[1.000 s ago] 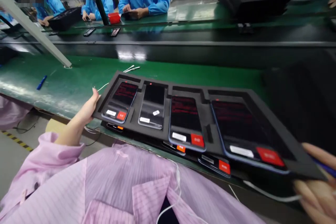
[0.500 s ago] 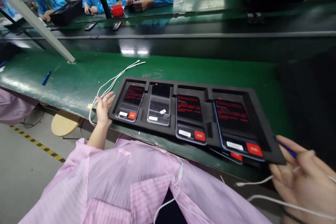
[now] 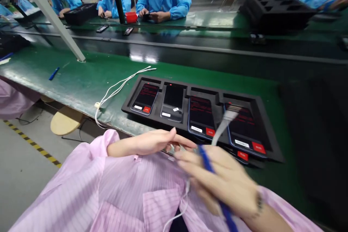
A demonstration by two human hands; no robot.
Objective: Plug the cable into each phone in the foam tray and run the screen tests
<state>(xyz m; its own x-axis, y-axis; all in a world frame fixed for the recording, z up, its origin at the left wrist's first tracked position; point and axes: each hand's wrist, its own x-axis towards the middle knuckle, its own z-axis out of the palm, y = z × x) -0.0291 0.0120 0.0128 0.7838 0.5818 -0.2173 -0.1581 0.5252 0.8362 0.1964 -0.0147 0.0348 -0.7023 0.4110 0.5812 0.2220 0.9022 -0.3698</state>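
A matte black tray (image 3: 267, 130), probably foam, sits on the near side of a glossy green bench (image 3: 89, 83), in front of a person in a pink striped smock (image 3: 160, 195). Four smartphones lie face up in its recessed compartments: the first phone (image 3: 146, 96) from the left, the third phone (image 3: 201, 116) and the fourth phone (image 3: 246, 130) show red lettering and a red block on black glass, while the second phone (image 3: 174, 101) is dark with a small white sticker. A lower phone (image 3: 243, 156) peeks out beneath the tray's front edge. The tray itself looks light and slightly giving; the phones likely add most of the weight, and their smooth, fragile glass could slide if tipped, so the two short ends seem the best hold, kept level. Both hands are away from those ends, meeting just in front of the tray. The right hand (image 3: 223, 174) pinches a slim blue pen (image 3: 208, 161) among its fingers, and a flexible white cable (image 3: 221, 128) rises beside it, over the tray. The left hand (image 3: 152, 141) has its thumb lifted and fingers reaching toward the right; overlap and blur hide whether it grips anything.
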